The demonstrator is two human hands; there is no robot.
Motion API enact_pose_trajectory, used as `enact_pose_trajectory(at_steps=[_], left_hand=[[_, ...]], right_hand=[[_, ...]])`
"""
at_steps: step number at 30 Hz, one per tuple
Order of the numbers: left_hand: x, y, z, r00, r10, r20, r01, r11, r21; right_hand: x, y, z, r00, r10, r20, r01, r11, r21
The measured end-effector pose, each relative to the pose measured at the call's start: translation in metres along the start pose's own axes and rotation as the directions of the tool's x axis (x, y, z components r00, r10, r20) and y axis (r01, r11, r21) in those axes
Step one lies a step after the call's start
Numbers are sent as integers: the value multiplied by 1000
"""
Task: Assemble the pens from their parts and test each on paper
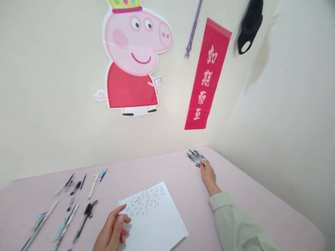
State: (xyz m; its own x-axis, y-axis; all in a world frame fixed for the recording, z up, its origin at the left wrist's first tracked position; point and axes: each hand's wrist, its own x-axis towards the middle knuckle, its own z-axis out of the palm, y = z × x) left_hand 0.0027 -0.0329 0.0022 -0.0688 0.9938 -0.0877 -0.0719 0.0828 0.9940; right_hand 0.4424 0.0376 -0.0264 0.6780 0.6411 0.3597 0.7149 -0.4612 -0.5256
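My right hand (208, 175) reaches to the far right corner of the pink table (248, 198), its fingertips on a bundle of black pens (196, 157); the fingers are closed on the pile, and which pen they grip is hidden. My left hand (112, 230) rests at the near edge with loosely curled, parted fingers touching the left side of a white sheet of paper (154, 216) covered in small handwriting. It holds nothing.
Several pens and pen parts (75, 205) lie scattered on the table's left side. On the wall hang a cartoon pig cut-out (133, 59), a red paper banner (206, 75), a purple stick (193, 29) and a black face mask (250, 26).
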Motion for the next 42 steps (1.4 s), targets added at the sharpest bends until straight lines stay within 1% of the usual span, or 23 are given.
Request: enact_pose_trajectory(at_steps=[5, 8, 10, 13, 15, 16, 17, 19, 20, 21, 22, 23, 25, 26, 27, 29, 31, 33, 35, 37, 38, 40, 42], left_hand=[[-2, 5, -1, 995, 18, 101, -27, 995, 96], [-3, 7, -3, 984, 31, 178, -56, 989, 139], [-3, 6, -3, 977, 37, 210, -72, 985, 158], [-3, 4, -4, 966, 56, 254, -105, 977, 184], [-2, 3, -4, 958, 73, 276, -131, 971, 201], [-2, 2, -4, 957, 77, 280, -139, 968, 208], [-2, 2, -4, 956, 78, 284, -142, 967, 213], [-1, 2, -4, 954, 72, 291, -140, 965, 222], [-1, 2, -4, 953, 70, 294, -141, 964, 226], [-1, 3, -4, 952, 70, 299, -142, 963, 228], [-1, 3, -4, 950, 70, 305, -145, 962, 229], [-1, 4, -4, 948, 76, 308, -153, 961, 232], [0, 4, -4, 947, 104, 305, -187, 949, 256], [0, 5, -4, 946, 126, 300, -212, 937, 276], [0, 5, -4, 944, 148, 297, -239, 924, 299], [0, 4, -5, 936, 180, 303, -282, 897, 339], [0, 3, -5, 928, 190, 320, -305, 882, 360], [-1, 3, -6, 918, 194, 346, -328, 861, 388], [-1, 6, -10, 895, 205, 397, -386, 801, 458], [2, 14, -17, 876, 207, 436, -451, 675, 584], [4, 20, -22, 883, 207, 422, -456, 591, 666], [12, 32, -35, 928, 179, 327, -372, 411, 832], [23, 44, -49, 957, 174, 230, -268, 241, 933]], right_hand=[[-3, 2, -1, 999, -30, -31, 32, 998, 46], [-5, 0, 1, 991, -93, -100, 101, 992, 72], [-11, -9, 1, 984, -157, -87, 163, 984, 66], [-27, -36, -2, 958, -284, -42, 287, 953, 101], [-44, -64, -7, 940, -341, 11, 333, 924, 187], [-55, -81, -11, 920, -386, 67, 357, 897, 260], [-69, -99, -16, 884, -444, 144, 376, 861, 343], [-101, -135, -26, 784, -548, 291, 370, 790, 490], [-119, -151, -31, 711, -604, 360, 366, 755, 545], [-137, -166, -35, 611, -661, 435, 366, 723, 586], [-155, -179, -37, 526, -697, 488, 363, 703, 611], [-173, -190, -38, 456, -722, 521, 374, 686, 623], [-202, -202, -33, 392, -739, 548, 406, 673, 618], [-213, -205, -29, 386, -742, 548, 425, 671, 607], [-222, -206, -24, 393, -737, 550, 444, 676, 588], [-232, -205, -15, 421, -729, 540, 492, 684, 539], [-235, -201, -9, 437, -729, 526, 512, 683, 521], [-234, -198, -8, 436, -737, 517, 494, 676, 548], [-232, -197, -9, 426, -745, 512, 456, 666, 590], [-230, -197, -11, 426, -745, 513, 425, 666, 614], [-230, -197, -11, 431, -742, 514, 413, 668, 619], [-230, -197, -11, 447, -733, 513, 393, 676, 623], [-230, -197, -10, 461, -722, 516, 378, 686, 622]])
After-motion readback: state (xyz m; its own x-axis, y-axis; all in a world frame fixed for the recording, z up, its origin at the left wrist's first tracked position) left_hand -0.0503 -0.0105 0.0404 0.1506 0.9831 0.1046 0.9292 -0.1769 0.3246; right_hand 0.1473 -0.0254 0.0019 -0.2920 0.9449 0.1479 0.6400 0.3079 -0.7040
